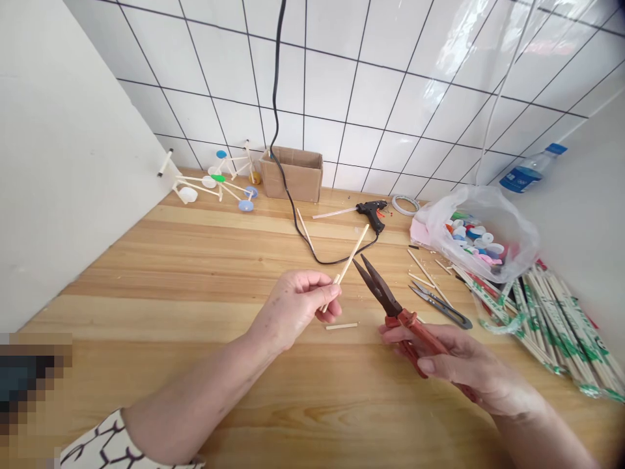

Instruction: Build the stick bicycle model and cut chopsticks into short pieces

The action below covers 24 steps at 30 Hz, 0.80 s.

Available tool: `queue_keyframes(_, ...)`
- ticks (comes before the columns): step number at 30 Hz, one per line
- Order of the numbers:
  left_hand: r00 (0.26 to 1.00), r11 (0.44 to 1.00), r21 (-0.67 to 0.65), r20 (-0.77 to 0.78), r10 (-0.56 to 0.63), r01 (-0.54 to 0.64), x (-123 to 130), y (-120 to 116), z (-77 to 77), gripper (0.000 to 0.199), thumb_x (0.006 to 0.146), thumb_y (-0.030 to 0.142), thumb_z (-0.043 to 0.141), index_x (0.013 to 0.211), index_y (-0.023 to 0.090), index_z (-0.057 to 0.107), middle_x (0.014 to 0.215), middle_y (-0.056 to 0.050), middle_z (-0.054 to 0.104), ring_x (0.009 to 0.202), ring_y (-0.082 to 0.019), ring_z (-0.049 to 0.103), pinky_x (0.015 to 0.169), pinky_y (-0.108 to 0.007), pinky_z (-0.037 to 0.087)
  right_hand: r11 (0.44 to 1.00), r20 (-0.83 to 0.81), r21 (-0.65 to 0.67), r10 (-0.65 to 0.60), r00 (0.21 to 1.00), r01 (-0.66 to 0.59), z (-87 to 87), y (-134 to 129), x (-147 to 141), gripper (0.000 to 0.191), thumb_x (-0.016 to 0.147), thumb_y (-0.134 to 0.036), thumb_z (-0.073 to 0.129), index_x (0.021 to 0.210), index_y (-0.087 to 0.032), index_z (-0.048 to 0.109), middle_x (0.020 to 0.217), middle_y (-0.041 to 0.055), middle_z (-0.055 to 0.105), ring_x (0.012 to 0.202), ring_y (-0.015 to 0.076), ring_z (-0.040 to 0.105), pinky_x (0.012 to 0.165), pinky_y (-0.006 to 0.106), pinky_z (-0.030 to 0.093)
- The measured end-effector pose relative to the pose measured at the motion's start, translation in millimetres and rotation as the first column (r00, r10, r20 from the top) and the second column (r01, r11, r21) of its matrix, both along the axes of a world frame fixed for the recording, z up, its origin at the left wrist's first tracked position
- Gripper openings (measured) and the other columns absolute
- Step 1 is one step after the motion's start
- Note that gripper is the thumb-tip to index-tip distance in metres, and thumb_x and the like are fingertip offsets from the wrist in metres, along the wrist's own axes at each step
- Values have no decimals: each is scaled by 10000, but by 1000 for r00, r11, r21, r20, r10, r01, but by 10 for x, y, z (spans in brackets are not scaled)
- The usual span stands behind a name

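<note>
My left hand (305, 303) is closed in a pinch around wooden sticks (354, 251), one long and at least one shorter beside it. The long one points up and to the right. My right hand (454, 365) is wrapped round the red handles of long-nose pliers (383, 290). Their dark jaws are slightly apart, close to the long stick, with nothing visible between them. Below the jaws a short cut piece of stick (342, 326) lies on the wooden table (205, 371). To the right of the pliers are thread snips (442, 305) and loose sticks (422, 267).
At the back stand stick-and-cap models (217, 179), a cardboard box (295, 174), a black glue gun (372, 212) with its cord, and a tape roll (405, 204). On the right are a plastic bag (522, 228) of bottle caps, bundled sticks (566, 319) and a bottle (530, 170).
</note>
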<state>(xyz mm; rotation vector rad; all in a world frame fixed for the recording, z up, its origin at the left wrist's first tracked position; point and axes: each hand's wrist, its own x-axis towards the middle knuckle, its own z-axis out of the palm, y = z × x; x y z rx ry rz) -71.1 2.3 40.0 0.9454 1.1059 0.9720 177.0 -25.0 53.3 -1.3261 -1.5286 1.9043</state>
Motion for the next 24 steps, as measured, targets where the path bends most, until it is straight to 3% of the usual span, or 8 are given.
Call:
queue_keyframes(5, 995, 996, -11, -47, -91, 90, 44, -47, 10, 186, 698, 248, 594, 543, 146, 599, 508, -12, 614, 466, -102, 553, 509, -231, 481, 997, 55, 27, 66, 996, -68, -30, -10, 36, 374, 749, -318, 623, 1112, -227, 624, 1272, 73, 517, 1214, 285, 409, 1005, 444, 310)
queue_keyframes(12, 958, 968, -61, -144, -249, 243, 119, -134, 23, 231, 736, 251, 551, 528, 153, 569, 538, -24, 620, 479, -111, 553, 518, -244, 485, 993, 52, 20, 118, 992, -119, -22, -46, 15, 343, 777, -295, 623, 1119, -259, 617, 1339, 48, 470, 1274, 256, 358, 1062, 421, 244)
queue_keyframes(24, 946, 957, -54, -149, -289, 284, 146, -164, 4, 234, 749, 257, 538, 541, 156, 573, 553, -33, 633, 489, -122, 571, 515, -238, 479, 989, 130, 28, 138, 982, -142, 10, -90, -5, 414, 790, -317, 607, 1195, -251, 558, 1379, 69, 419, 1293, 254, 332, 1061, 439, 257)
